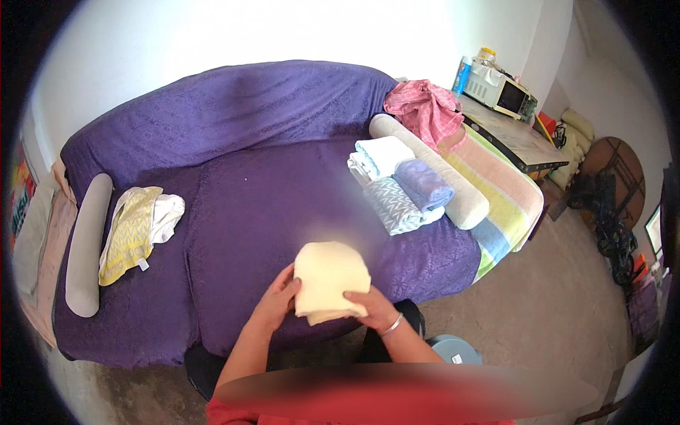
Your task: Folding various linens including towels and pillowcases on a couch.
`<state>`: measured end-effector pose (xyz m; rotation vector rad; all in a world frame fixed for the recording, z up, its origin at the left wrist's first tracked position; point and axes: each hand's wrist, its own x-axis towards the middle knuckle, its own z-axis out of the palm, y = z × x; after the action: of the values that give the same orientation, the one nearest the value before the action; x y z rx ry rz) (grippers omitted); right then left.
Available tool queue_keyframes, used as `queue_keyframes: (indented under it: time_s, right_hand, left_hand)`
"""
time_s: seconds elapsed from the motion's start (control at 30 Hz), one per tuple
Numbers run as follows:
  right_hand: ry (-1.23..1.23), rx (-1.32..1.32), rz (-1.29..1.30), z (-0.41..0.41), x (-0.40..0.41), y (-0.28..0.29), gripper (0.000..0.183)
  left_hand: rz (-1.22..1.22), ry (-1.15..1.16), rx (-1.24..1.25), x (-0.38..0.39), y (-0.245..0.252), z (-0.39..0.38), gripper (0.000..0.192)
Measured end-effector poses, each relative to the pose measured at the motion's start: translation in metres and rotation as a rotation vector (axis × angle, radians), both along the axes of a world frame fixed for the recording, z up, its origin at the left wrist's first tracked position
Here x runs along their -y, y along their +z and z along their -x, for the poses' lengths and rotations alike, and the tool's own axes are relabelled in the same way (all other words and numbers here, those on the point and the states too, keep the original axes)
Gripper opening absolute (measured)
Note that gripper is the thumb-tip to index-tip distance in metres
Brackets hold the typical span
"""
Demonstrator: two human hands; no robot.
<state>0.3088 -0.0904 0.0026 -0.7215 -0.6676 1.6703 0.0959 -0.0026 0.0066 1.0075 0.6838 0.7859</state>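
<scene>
Between my two hands is a folded pale-yellow towel (332,279), held up over the front of the purple-covered sofa (249,239). My left hand (280,300) grips its left edge, thumb against the side. On the lower right corner, my right hand (374,309) has its thumb on top and the fingers hidden underneath. Ahead and to the right lies a group of folded towels: a white one (385,155), a rolled blue-purple one (424,183) and a grey-white zigzag one (396,206). A crumpled yellow-and-white patterned towel (127,234) rests on the left seat, against a white cloth (167,218).
Grey bolsters stand at the left (87,249) and right (430,170) ends of the seat. Pink checked cloth (425,109) and a striped towel (499,191) cover the right arm. Beyond is a table (515,133) with a microwave (496,90). A blue-grey stool (454,348) is near my right side.
</scene>
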Motion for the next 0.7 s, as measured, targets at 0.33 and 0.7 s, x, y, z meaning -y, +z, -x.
queue_keyframes:
  time_s: [0.33,0.7]
  right_hand:
    - [-0.350,0.254,-0.137,-0.119,-0.131,0.091,0.027]
    - [-0.664,0.270,-0.029,-0.224,-0.288,0.091,0.025]
  left_hand:
    - [-0.675,0.297,-0.602,-0.053,-0.026,-0.008,0.026]
    - [-0.723,0.324,-0.604,-0.046,-0.019,-0.015,0.016]
